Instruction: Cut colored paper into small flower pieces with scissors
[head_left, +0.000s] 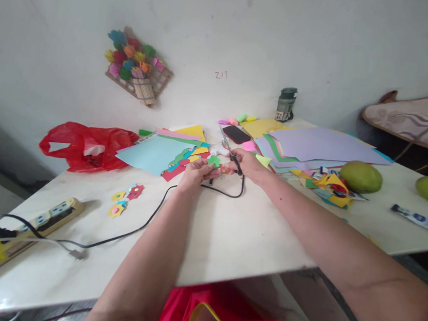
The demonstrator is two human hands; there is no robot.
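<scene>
One reading on offer, and it sits on the white wall (pixel 323 45): small reddish handwritten digits (pixel 221 74), looking like "217", though the last stroke is faint and could be something else. They hang just above the far edge of the table (pixel 229 232), up from the dark phone (pixel 236 133) lying there. To the right of those digits, the green jar (pixel 286 104) carries a pale label, too small to read. Well right of the digits again, the flat packet (pixel 418 219) near the table's right edge shows blue and white print, blurred beyond reading. Nothing else legible.
</scene>
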